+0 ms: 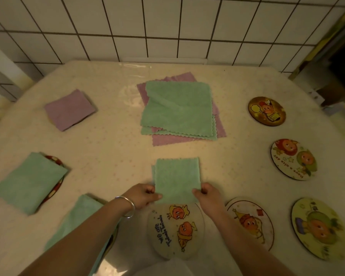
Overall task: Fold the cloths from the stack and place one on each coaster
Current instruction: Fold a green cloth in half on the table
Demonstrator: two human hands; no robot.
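A folded green cloth lies flat near the front middle of the table. My left hand pinches its near left corner and my right hand pinches its near right corner. Its near edge reaches a round cartoon coaster just below. The stack of unfolded green and purple cloths sits at the table's centre. On the left, a folded purple cloth and two folded green cloths cover coasters.
Bare coasters lie on the right: one at the back, one in the middle, two at the front. A white tiled wall backs the table.
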